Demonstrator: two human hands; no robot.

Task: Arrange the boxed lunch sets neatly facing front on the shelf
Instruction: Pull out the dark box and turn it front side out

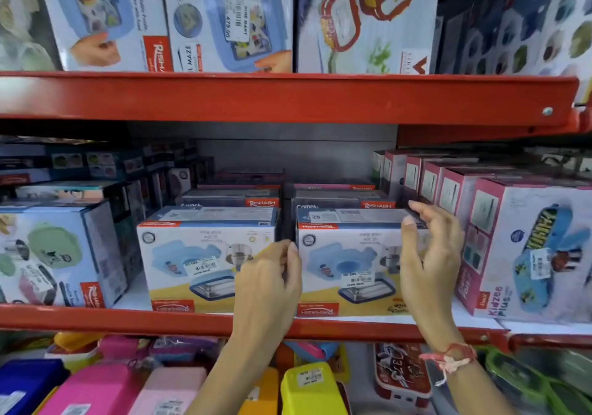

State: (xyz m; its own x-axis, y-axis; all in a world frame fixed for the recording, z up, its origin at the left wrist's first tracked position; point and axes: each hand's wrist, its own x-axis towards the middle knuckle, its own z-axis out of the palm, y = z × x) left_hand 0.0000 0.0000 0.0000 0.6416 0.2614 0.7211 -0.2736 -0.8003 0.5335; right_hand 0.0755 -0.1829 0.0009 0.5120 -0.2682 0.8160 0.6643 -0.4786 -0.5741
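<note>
Two white-and-yellow boxed lunch sets stand side by side at the front of the middle shelf [192, 320], printed upside down. The left box [192, 264] stands alone. My left hand [272, 280] rests on the left edge of the right box [349, 267], fingers curled at the gap between the two. My right hand [429, 254] is at that box's right edge, fingers spread and slightly off the cardboard. More boxes of the same brand sit behind them in rows.
A blue-green boxed set [54, 254] stands at the left, pink Kidzee Plus boxes [528, 254] in a row at the right. The red upper shelf beam [288, 97] carries larger boxes. Loose coloured lunch boxes [307, 386] fill the level below.
</note>
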